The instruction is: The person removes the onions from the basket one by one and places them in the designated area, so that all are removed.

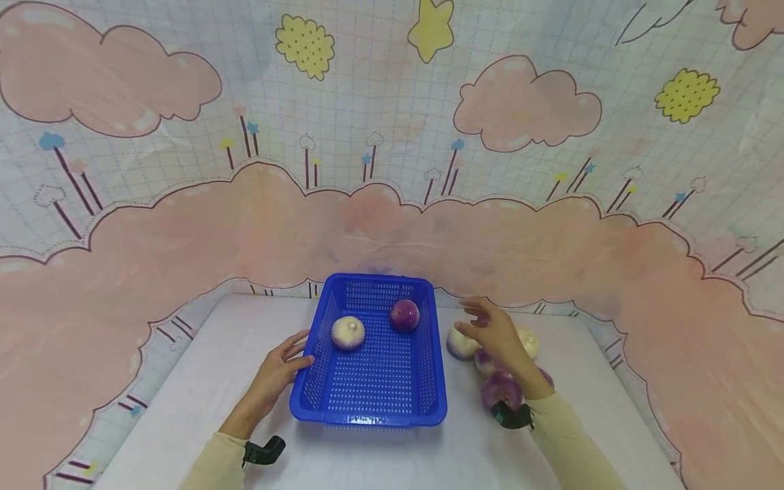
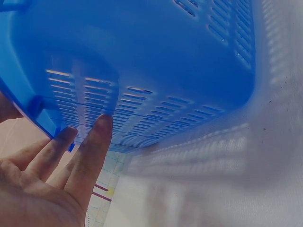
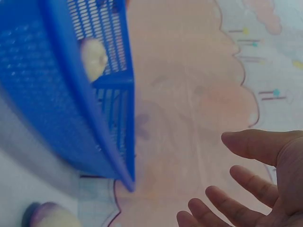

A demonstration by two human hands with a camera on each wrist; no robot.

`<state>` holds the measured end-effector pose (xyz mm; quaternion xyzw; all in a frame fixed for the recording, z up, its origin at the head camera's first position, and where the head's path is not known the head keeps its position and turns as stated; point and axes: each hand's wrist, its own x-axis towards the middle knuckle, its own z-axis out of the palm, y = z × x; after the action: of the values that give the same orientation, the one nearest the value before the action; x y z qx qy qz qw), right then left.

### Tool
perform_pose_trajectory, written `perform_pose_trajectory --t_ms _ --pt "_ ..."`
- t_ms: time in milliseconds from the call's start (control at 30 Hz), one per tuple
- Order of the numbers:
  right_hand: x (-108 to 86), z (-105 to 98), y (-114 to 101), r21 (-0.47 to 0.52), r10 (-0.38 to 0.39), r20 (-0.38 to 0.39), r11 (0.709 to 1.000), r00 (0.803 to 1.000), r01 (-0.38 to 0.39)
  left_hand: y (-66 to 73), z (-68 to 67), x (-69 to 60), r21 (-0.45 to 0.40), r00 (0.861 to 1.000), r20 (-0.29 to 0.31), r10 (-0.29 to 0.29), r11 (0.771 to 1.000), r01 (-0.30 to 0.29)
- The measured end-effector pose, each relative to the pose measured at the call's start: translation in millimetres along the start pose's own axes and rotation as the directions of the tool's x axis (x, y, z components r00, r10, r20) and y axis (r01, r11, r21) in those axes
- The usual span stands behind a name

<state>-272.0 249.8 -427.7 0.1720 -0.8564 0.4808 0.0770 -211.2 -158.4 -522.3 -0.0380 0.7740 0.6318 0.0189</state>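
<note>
A blue plastic basket with slotted walls stands on the white table. Inside it, a white turnip with a purplish underside lies at the left, and a purple turnip at the back right. My left hand holds the basket's left rim, thumb over the edge and fingers against the outer wall. To the right of the basket, my right hand hovers over a group of turnips, fingers spread and holding nothing. Among these are a white-and-purple turnip and a purple turnip; the hand partly hides others.
Behind the table hangs a cloth backdrop with printed clouds, its lower part meeting the table's back edge. A pale turnip lies beyond the right wrist. Dark wrist-worn devices sit at both sleeves.
</note>
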Motion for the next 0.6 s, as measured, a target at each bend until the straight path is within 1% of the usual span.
perform_pose_trajectory --t_ms 133,200,267,433,600 --pt "3.1 5 -9 0.079 -0.032 0.019 0.996 0.999 0.03 -0.9 0.1 0.4 -0.008 1.0 0.0 0.002 1.0 -0.002" --pt "4.8 7 -13 0.108 -0.028 0.034 0.994 0.999 0.025 -1.6 0.3 0.3 -0.014 1.0 0.001 0.004 1.0 -0.004" --pt "6.1 10 -16 0.129 -0.009 0.05 0.992 0.999 0.003 -2.3 0.4 -0.3 -0.016 1.0 0.002 0.008 1.0 -0.008" --pt "8.4 18 -23 0.154 0.022 0.081 0.987 0.996 -0.034 -2.4 0.5 -1.2 -0.015 1.0 0.0 0.012 1.0 -0.012" --pt "11.5 28 -31 0.159 0.019 0.092 0.987 0.996 -0.034 -1.5 -0.2 -1.1 -0.013 1.0 -0.002 0.01 1.0 -0.01"
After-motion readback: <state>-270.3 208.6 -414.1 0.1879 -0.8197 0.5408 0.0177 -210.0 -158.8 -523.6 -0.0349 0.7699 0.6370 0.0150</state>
